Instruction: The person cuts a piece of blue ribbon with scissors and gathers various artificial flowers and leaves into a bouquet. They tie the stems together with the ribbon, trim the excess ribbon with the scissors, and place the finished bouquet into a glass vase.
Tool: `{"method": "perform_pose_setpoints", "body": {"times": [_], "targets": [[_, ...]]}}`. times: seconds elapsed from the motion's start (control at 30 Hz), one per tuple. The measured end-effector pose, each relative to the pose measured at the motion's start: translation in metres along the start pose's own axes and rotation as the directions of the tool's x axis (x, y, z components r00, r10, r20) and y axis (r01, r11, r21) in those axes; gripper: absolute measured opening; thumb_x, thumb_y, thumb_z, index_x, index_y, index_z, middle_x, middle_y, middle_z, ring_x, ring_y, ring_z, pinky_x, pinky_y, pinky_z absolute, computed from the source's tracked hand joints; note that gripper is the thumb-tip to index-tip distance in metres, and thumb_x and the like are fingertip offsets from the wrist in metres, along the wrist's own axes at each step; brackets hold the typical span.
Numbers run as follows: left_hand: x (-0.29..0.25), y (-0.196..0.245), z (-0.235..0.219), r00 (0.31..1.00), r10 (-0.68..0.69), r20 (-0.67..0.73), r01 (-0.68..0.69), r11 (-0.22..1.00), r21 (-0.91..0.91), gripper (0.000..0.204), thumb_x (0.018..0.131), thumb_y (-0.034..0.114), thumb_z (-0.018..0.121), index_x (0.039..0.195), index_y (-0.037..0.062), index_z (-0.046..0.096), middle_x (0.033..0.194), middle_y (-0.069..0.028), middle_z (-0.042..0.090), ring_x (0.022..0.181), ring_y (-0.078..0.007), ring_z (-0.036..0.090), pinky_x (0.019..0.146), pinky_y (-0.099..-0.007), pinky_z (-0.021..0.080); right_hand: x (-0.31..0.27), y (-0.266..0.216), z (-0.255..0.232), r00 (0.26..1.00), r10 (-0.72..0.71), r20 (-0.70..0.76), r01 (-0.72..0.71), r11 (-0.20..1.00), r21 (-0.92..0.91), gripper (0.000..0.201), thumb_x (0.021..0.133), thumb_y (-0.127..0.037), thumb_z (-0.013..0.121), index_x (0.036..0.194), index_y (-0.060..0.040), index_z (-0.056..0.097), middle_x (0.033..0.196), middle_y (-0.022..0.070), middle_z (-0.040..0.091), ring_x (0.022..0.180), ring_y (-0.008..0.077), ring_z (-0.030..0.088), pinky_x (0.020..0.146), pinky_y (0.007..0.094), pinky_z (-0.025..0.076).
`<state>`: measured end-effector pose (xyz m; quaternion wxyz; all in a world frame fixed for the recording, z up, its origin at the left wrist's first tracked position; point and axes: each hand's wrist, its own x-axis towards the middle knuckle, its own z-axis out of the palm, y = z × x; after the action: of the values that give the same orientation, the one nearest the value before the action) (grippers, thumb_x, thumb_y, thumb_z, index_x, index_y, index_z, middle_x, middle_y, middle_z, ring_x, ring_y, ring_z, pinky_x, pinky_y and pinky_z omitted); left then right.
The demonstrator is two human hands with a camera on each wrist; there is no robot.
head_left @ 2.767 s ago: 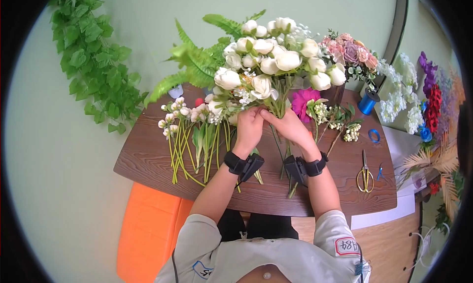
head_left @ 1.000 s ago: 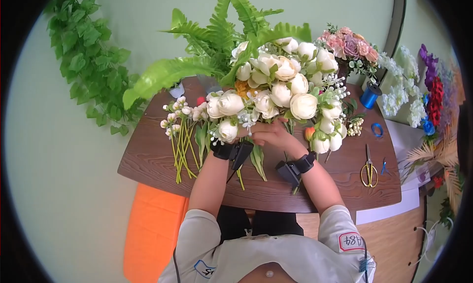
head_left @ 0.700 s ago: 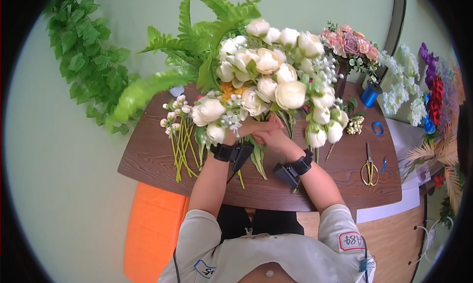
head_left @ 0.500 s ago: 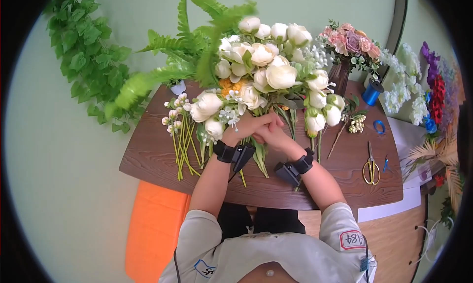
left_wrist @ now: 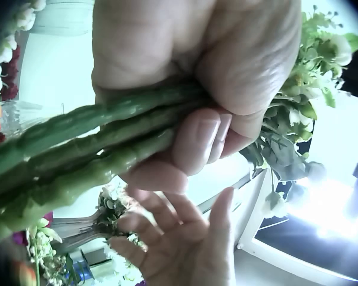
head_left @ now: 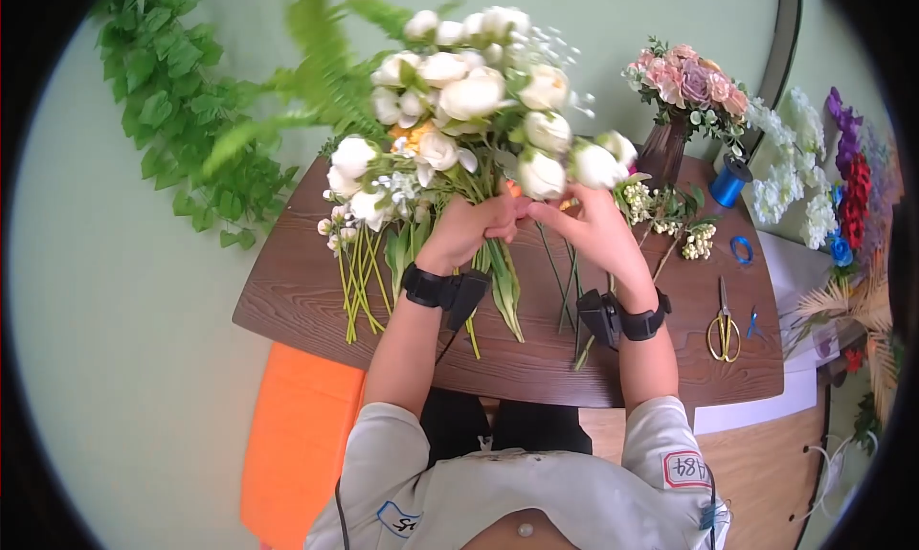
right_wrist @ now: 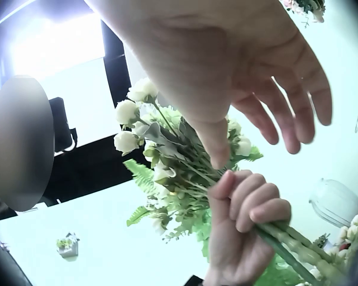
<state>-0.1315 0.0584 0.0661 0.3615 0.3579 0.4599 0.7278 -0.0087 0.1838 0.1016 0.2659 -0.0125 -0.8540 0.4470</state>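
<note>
My left hand [head_left: 474,229] grips a bouquet of white roses [head_left: 469,95] by its bundled stems. In the left wrist view the fingers curl round several thick green stems [left_wrist: 95,137]. Green fern fronds [head_left: 330,67], blurred, fan out on the bouquet's left side, and a small orange bloom [head_left: 418,138] sits among the roses. My right hand [head_left: 598,229] is beside the stems with its fingers spread, just under the roses at the right. Its thumb is close to the left fist in the right wrist view, and its palm [right_wrist: 227,65] holds nothing.
Small white-pink flowers on long stems [head_left: 359,282] lie on the left of the brown table [head_left: 287,301]. At right are berry sprigs [head_left: 697,242], gold-handled scissors [head_left: 724,335], a blue ribbon spool [head_left: 730,180] and a vase [head_left: 663,153] of pink flowers.
The two hands, clasped together half a second ago, have come apart; the right moved right and its fingers spread. The bouquet has shifted left and up in the left hand.
</note>
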Motion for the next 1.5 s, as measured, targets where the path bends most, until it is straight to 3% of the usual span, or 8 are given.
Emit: {"method": "perform_pose_setpoints", "body": {"times": [0.17,0.23,0.27,0.37,0.4,0.5,0.67,1.5], "targets": [[0.000,-0.028,0.017,0.998,0.064,0.013,-0.064,0.998,0.009,0.014,0.069,-0.006,0.044,0.077,0.0049,0.047,0.057,0.0024,0.038,0.042,-0.0052,0.027,0.039,-0.0200,0.021,-0.009,0.015,0.010,0.683,-0.707,-0.182,0.613,0.691,-0.383,0.027,0.069,-0.007,0.056,0.096,-0.0039,0.053,0.088,0.0124,0.054,0.083,0.0254,0.049,0.075,0.0331,0.039],[-0.005,-0.032,0.015,1.000,0.014,0.009,-0.014,1.000,-0.026,0.012,0.070,-0.005,0.047,0.077,0.0050,0.046,0.057,0.0025,0.038,0.042,-0.0048,0.027,0.039,-0.0197,0.020,-0.017,0.007,0.003,0.991,-0.068,-0.116,0.096,0.961,0.259,0.032,0.071,-0.006,0.055,0.103,-0.0033,0.050,0.090,0.0117,0.052,0.086,0.0264,0.047,0.080,0.0333,0.038],[-0.001,-0.042,0.010,0.996,0.078,0.051,-0.081,0.996,0.045,0.012,0.072,-0.005,0.048,0.079,0.0040,0.046,0.058,0.0029,0.038,0.042,-0.0044,0.027,0.039,-0.0192,0.020,-0.011,0.052,0.010,0.901,-0.367,-0.233,0.416,0.882,0.221,0.035,0.072,-0.007,0.056,0.106,-0.0006,0.047,0.090,0.0117,0.052,0.091,0.0245,0.046,0.082,0.0321,0.037],[-0.007,-0.025,0.020,0.985,-0.030,0.172,0.056,0.988,-0.147,0.019,0.071,-0.006,0.050,0.089,0.0010,0.048,0.059,0.0033,0.039,0.040,-0.0039,0.026,0.038,-0.0195,0.020,-0.019,0.020,0.003,1.000,-0.004,-0.006,0.007,0.720,0.694,0.031,0.070,-0.007,0.059,0.099,-0.0018,0.052,0.093,0.0098,0.054,0.093,0.0252,0.046,0.082,0.0331,0.036],[-0.007,-0.026,0.019,0.984,-0.033,0.175,0.058,0.988,-0.145,0.019,0.071,-0.006,0.050,0.089,0.0010,0.048,0.059,0.0033,0.039,0.040,-0.0039,0.026,0.038,-0.0195,0.020,-0.006,0.047,0.004,0.875,-0.463,-0.138,0.470,0.882,0.021,0.018,0.069,-0.007,0.059,0.087,-0.0054,0.058,0.094,0.0081,0.056,0.091,0.0259,0.048,0.080,0.0317,0.038],[-0.004,-0.029,0.016,0.986,0.014,0.165,0.007,0.992,-0.123,0.022,0.071,-0.006,0.053,0.091,0.0021,0.049,0.059,0.0028,0.040,0.039,-0.0042,0.026,0.037,-0.0202,0.020,0.000,0.052,0.015,0.961,-0.260,-0.092,0.253,0.964,-0.078,0.010,0.068,-0.008,0.060,0.076,-0.0029,0.056,0.079,0.0077,0.057,0.076,0.0216,0.052,0.067,0.0311,0.041],[-0.001,-0.025,0.011,0.989,0.045,0.140,-0.023,0.988,-0.152,0.014,0.073,-0.004,0.050,0.085,0.0016,0.047,0.053,0.0038,0.037,0.035,-0.0055,0.023,0.036,-0.0213,0.017,0.002,0.048,0.030,0.973,0.071,-0.218,-0.062,0.997,0.050,0.020,0.071,-0.016,0.059,0.078,0.0021,0.054,0.062,0.0096,0.053,0.056,0.0161,0.051,0.053,0.0289,0.041],[0.008,-0.063,-0.007,0.982,0.089,-0.169,-0.101,0.993,-0.062,0.018,0.083,0.019,0.049,0.094,0.0052,0.051,0.078,0.0001,0.053,0.057,-0.0041,0.047,0.043,-0.0190,0.038,-0.007,0.032,0.061,0.904,-0.298,-0.306,0.299,0.953,-0.043,0.013,0.065,-0.010,0.061,0.071,-0.0002,0.055,0.061,0.0129,0.051,0.058,0.0282,0.052,0.051,0.0349,0.043]]}}
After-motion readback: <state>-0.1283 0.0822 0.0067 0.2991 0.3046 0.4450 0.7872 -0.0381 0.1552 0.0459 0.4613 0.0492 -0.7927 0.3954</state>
